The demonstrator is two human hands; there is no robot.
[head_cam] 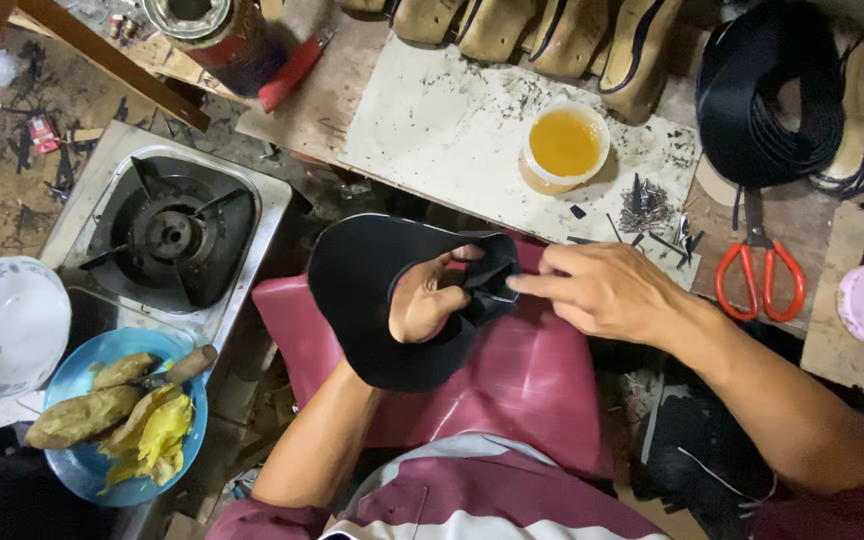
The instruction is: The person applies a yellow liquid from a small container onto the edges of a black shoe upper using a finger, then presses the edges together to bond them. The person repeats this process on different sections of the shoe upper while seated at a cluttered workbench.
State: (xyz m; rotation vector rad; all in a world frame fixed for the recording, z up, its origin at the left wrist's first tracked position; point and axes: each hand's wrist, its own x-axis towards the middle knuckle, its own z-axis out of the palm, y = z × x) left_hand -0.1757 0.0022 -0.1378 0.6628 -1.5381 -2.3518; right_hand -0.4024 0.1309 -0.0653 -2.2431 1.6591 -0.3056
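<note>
Left hand (430, 303) is sitting inside the black shoe upper (372, 300), fingers curled and clamped on its strap from within. Right hand (602, 290) is pinching the strap's end (497, 280), fingertips closed on it. Upper is lying over the maroon apron (512, 380) at lap level, just below the white board (452, 130). Glue cup (564, 145) and nails (644, 212) are sitting on the board; red scissors (760, 270) to the right.
</note>
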